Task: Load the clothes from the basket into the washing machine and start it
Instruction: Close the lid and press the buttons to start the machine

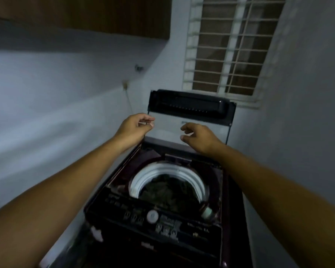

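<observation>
Facing the upright lid (167,129), we find its long axis running left-right just beyond us: left hand (135,127) pinches its left edge, right hand (200,136) hovers loosely curled, empty. Clothes (167,191) lie in the drum (196,183) below.

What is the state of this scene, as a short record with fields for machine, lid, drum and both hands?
machine: top-loading washing machine
lid: glass, raised upright
drum: dark clothes inside
left hand: pinches the lid's left edge
right hand: fingers loosely curled before the lid, holding nothing; contact unclear
control panel: near edge, untouched
</observation>
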{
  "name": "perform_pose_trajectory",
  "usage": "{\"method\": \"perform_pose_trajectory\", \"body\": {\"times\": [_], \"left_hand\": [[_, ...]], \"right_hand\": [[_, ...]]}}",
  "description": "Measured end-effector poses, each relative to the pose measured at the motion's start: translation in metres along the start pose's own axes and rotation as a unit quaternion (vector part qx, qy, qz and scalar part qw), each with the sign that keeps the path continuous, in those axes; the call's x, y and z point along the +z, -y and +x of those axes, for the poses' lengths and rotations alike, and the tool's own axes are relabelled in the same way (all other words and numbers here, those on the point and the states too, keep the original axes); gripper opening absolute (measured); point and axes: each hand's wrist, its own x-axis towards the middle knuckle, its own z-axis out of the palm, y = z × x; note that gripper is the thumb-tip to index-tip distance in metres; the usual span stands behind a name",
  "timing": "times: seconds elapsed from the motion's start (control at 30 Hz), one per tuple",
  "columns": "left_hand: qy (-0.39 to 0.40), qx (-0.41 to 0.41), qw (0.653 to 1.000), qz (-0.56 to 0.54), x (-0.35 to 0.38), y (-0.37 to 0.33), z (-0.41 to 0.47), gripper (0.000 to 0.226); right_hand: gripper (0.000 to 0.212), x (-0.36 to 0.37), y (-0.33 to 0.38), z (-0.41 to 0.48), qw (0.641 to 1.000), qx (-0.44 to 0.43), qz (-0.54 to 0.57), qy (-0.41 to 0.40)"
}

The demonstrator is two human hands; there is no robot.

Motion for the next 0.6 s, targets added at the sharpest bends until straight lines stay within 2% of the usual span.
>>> {"method": "perform_pose_trajectory", "body": {"times": [0.2, 0.4, 0.5, 0.6], "left_hand": [[0.080, 0.057, 0.995, 0.010, -0.009, 0.007, 0.106, 0.026], [0.128, 0.104, 0.986, 0.017, -0.005, 0.016, 0.219, 0.029], [0.142, 0.130, 0.980, 0.052, 0.011, 0.029, 0.271, 0.031], [0.164, 0.156, 0.968, 0.107, 0.032, 0.047, 0.316, 0.038]], "right_hand": [[0.046, -0.024, -0.004, 0.073, 0.996, 0.057, -0.061, -0.044], [0.052, -0.040, -0.010, 0.146, 0.985, 0.120, -0.090, -0.088], [0.052, -0.042, -0.022, 0.178, 0.980, 0.146, -0.109, -0.076], [0.063, -0.040, -0.036, 0.207, 0.974, 0.164, -0.144, -0.059]]}}
